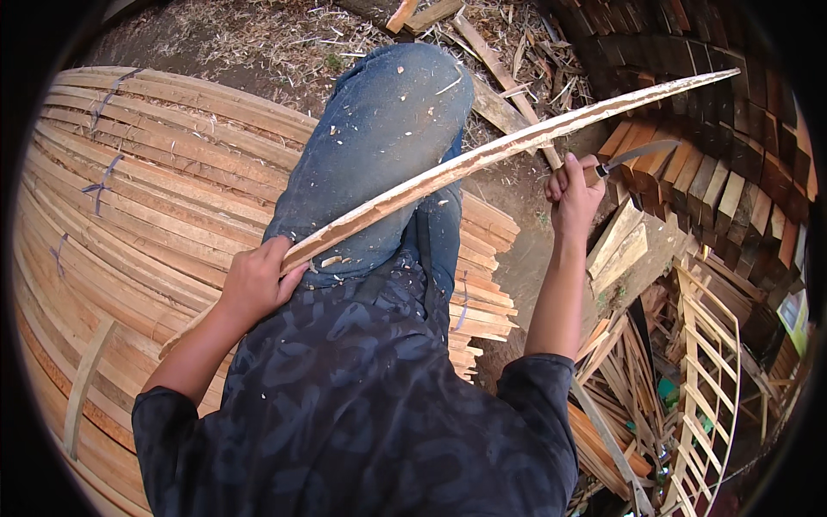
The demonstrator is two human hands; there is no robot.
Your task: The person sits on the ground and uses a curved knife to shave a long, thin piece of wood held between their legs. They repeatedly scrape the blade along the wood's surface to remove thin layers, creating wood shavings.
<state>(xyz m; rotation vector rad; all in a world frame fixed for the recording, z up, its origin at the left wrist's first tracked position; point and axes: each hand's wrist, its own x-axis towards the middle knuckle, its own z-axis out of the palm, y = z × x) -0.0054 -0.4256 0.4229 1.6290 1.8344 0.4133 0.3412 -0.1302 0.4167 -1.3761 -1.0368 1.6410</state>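
Note:
My left hand [254, 280] grips a long, thin, pale wooden strip [482, 155] near its lower end. The strip runs up and to the right across my raised knee in blue jeans [388, 129], and its tip ends at the upper right. My right hand [575, 194] is raised just below the strip's far half and is closed on the handle of a knife whose grey blade [642, 153] points right. The blade sits below the strip, apart from it. Wood shavings speckle the jeans.
A big stack of bundled curved wooden slats [129, 215] fills the left, tied with blue bands. Stacked dark wood blocks [724, 164] line the right. A wooden frame [711, 379] and scrap pieces lie at the lower right. Chips litter the dirt ground [258, 34].

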